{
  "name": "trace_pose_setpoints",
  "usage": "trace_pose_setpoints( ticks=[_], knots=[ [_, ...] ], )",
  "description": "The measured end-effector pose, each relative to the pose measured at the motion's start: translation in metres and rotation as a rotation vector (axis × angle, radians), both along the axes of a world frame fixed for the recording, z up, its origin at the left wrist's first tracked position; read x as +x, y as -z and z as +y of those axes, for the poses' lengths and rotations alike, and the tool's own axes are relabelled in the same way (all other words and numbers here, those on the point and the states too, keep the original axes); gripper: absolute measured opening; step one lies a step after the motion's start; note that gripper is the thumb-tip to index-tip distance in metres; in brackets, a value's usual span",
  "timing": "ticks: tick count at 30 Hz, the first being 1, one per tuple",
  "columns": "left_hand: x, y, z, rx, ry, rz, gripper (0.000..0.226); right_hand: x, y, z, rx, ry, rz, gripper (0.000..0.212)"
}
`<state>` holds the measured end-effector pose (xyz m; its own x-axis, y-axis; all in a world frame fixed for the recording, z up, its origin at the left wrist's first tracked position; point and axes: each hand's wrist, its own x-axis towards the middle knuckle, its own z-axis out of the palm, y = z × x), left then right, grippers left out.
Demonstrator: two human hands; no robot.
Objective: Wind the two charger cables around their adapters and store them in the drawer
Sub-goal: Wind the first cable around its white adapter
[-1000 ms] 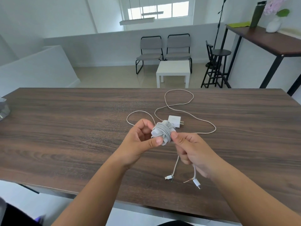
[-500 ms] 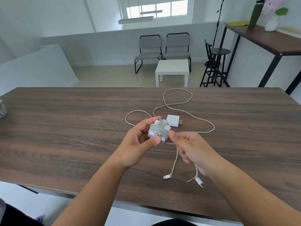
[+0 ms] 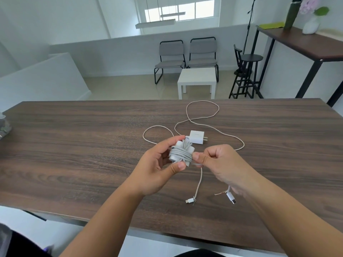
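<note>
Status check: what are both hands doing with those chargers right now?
Left hand grips grey cable-wrapped white adapter. Right hand pinches its cable tail. Second white square adapter lies unwound on dark wooden table.

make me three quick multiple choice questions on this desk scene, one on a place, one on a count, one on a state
1. Where is the loose adapter?
A. on the table, beyond the hands
B. on the white stool
C. in the right hand

2. How many grey chairs stand in the background?
A. one
B. two
C. four

3. What state is the cable on the held adapter?
A. lying straight
B. wound round it many times
C. cut in half

Answers:
1 A, it lies flat on the wood behind the left hand.
2 B, a pair stands side by side.
3 B, coils wrap it while the right hand pinches the tail.
</note>
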<state>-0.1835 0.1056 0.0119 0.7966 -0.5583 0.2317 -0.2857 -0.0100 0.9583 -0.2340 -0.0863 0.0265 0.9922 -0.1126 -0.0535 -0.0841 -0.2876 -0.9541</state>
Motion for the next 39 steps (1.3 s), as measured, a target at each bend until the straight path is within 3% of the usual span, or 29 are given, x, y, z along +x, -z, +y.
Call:
trace_pose_setpoints(
  ticks=[5, 10, 13, 19, 22, 26, 39],
  knots=[
    [0.006, -0.003, -0.004, 0.09, -0.016, -0.092, 0.059, -0.007, -0.002, -0.003, -0.153, -0.062, -0.029, 0.032],
    [0.009, 0.001, -0.002, 0.234, -0.042, -0.237, 0.059, -0.013, -0.029, -0.013, -0.613, -0.265, -0.002, 0.012],
    [0.006, 0.003, -0.008, 0.284, -0.028, -0.29, 0.058, -0.014, -0.036, -0.014, -0.801, -0.29, -0.094, 0.013],
    [0.002, -0.002, -0.018, 0.301, -0.007, -0.352, 0.061, -0.012, -0.035, -0.016, -0.957, -0.34, -0.333, 0.015],
    [0.0, -0.004, -0.017, 0.299, 0.014, -0.306, 0.065, -0.01, -0.032, -0.021, -0.952, -0.35, -0.429, 0.016],
    [-0.002, -0.003, -0.014, 0.237, 0.005, -0.11, 0.061, -0.005, -0.032, -0.026, -0.867, -0.396, -0.5, 0.018],
    [-0.018, 0.003, -0.011, -0.165, 0.099, 0.314, 0.056, -0.004, -0.005, -0.021, -0.215, -0.223, -0.534, 0.005]
  ],
)
